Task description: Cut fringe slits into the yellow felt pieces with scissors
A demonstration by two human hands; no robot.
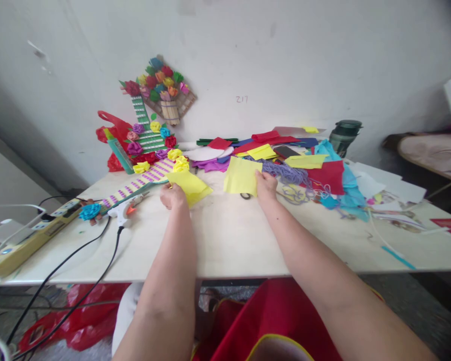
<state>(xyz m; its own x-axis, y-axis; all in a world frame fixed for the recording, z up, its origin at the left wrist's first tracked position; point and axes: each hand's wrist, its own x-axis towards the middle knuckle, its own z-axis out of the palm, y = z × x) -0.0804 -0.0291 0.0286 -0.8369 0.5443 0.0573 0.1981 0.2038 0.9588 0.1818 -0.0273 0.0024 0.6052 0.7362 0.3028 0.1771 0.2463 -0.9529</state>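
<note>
My left hand is closed on a yellow paper sheet, which tilts away to the right of my fingers. Another yellow paper square is pinched at its right edge by my right hand. The two sheets are apart, both just above the table. Part of a pair of scissors shows under the right-hand sheet, the rest hidden. Left of my left hand lies a white glue gun with a cord. Beside my right hand is a tangle of purple yarn.
Guitar-shaped crafts with paper flowers stand and lie at the left, near a glue bottle. A power strip runs along the left edge, its cords crossing the front edge. Coloured papers are heaped behind; a dark green bottle stands back right.
</note>
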